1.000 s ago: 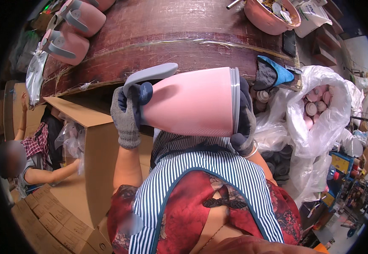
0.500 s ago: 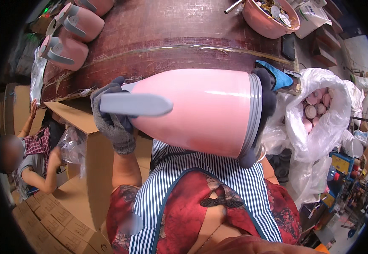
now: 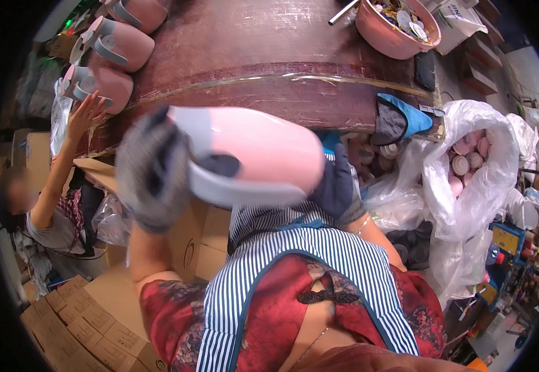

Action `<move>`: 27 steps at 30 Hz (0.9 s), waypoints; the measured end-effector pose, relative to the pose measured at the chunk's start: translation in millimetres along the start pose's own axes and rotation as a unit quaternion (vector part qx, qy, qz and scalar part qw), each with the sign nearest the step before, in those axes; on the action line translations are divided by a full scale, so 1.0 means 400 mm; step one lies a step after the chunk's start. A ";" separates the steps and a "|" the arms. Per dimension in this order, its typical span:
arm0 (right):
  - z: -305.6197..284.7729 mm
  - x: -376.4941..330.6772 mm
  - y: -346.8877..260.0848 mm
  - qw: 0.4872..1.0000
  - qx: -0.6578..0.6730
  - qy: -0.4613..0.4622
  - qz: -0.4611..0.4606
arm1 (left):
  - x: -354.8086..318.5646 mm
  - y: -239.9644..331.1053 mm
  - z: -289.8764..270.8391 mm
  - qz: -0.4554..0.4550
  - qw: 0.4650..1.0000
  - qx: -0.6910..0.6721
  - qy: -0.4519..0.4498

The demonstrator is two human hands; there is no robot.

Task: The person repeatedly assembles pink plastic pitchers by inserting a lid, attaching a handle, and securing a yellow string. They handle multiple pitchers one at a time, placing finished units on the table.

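Observation:
A pink jug (image 3: pixel 263 146) with a grey collar and a grey handle (image 3: pixel 238 191) lies on its side in the air before me, at the table's near edge. My left hand (image 3: pixel 155 170), in a grey knit glove with dark fingers, is closed at its collar end and smeared by motion. At the other end, my right hand (image 3: pixel 336 189), in a dark glove, grips the pink base. The handle faces down toward my striped apron. Several similar pink jugs (image 3: pixel 124 46) stand at the table's far left.
On the dark red table (image 3: pixel 238 56) are a pink basin (image 3: pixel 384 37) of small parts, a phone (image 3: pixel 424 70) and a blue-and-grey cloth piece (image 3: pixel 403 119). Plastic bags (image 3: pixel 433 180) of pink lids stand right. At left, a person's raised hand (image 3: pixel 87 115) is by the nearest jug, above cartons (image 3: pixel 83 316).
The jug has turned and moved left, its handle swinging downward. My right hand has come into view at its base. The person at left has raised an arm toward the standing jugs.

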State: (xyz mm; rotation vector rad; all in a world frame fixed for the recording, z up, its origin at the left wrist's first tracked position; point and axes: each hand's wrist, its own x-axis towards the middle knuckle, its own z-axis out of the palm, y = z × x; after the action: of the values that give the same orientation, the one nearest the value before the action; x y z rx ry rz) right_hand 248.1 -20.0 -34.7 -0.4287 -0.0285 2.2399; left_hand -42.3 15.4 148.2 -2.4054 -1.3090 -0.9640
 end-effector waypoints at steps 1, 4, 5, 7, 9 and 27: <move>-0.028 -0.021 -0.005 0.991 -0.076 0.099 -0.051 | 0.013 -0.045 0.001 0.020 0.999 0.040 0.018; -0.008 -0.039 -0.032 0.954 -0.199 0.169 -0.145 | 0.072 -0.232 0.015 0.136 0.944 0.287 -0.085; -0.017 -0.036 -0.038 0.952 -0.220 0.156 -0.144 | 0.083 -0.319 0.043 0.146 0.930 0.323 -0.097; -0.013 -0.026 -0.046 0.940 -0.273 0.147 -0.144 | 0.094 -0.505 0.098 0.129 0.899 0.400 -0.124; -0.022 -0.015 -0.045 0.945 -0.250 0.144 -0.157 | 0.136 -0.679 0.110 0.076 0.878 0.455 -0.127; 0.175 0.084 -0.280 0.907 -0.388 0.141 -0.080 | 0.774 -1.080 0.659 -0.038 0.939 0.341 0.023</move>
State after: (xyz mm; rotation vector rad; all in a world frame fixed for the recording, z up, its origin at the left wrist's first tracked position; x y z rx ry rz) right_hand 289.3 86.7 39.6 -1.1263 -0.7939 1.9050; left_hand -161.4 595.2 107.1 -1.7985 -1.4265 -0.4585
